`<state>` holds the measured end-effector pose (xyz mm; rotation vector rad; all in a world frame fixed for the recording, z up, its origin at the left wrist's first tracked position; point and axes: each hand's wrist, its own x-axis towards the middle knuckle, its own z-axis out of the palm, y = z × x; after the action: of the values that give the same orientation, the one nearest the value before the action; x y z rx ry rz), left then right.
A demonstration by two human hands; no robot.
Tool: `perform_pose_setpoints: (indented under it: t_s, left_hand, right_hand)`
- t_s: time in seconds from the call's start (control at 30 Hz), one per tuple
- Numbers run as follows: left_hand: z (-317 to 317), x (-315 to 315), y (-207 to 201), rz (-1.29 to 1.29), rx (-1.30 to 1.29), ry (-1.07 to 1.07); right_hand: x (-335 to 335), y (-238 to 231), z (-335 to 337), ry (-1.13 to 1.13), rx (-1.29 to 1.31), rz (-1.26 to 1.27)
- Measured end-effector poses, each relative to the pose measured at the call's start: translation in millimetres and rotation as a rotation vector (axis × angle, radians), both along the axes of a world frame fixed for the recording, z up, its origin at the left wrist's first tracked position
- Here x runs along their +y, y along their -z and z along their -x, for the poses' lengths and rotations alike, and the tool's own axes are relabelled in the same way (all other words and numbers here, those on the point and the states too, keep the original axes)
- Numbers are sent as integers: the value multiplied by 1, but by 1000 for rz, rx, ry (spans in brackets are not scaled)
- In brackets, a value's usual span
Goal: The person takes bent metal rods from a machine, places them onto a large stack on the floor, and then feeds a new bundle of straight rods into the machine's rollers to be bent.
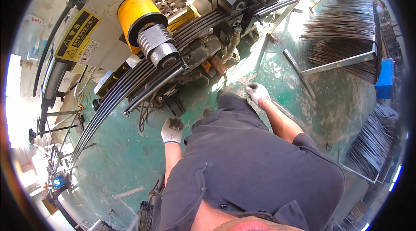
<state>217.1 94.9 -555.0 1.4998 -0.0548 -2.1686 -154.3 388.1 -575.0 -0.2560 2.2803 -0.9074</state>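
My left hand (172,131), in a white knitted glove with dark-stained fingers, hangs in front of the machine. Its fingers are loosely apart and nothing shows in them. My right hand (258,92), also in a white glove, is farther forward, its fingers curled closed with nothing visible in them. Both hands are apart from the machine. Beyond them, several long dark metal rods (125,84) run side by side across the machine, past a ribbed metal roller (157,42) below a yellow cylindrical housing (138,10). The nearest bar (154,90) ends short of my left hand.
Bundles of thin metal rods (342,25) rest in a metal frame (340,59) at the right. Another rod stack (372,142) lies nearer. A loose metal bar (300,74) lies on the worn green floor (117,153). A yellow warning label (79,34) marks the machine's pale panel.
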Motion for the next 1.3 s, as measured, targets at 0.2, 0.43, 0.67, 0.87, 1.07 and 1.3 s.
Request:
perform_pose_setpoints:
  t_s: [0.2, 0.43, 0.67, 0.87, 1.07, 1.3]
  left_hand:
    - [-14, -6, -14, 213, 317, -8]
    - [-28, 1, -30, 208, -69, -147]
    - [-76, 23, 32, 85, -42, -14]
    - [-56, 12, 24, 76, -38, -87]
    - [-29, 0, -7, 153, -17, -40]
    - [-20, -39, -34, 243, 6, -214]
  right_hand:
    - [-120, -112, 16, -246, 151, 133]
    - [-112, -77, 38, -206, 75, 159]
    - [-29, -18, 2, -258, 176, -173]
    - [-7, 16, -13, -217, 47, -259]
    - [-72, -48, -9, -209, 60, -32]
    - [-172, -170, -1, -47, -97, 677]
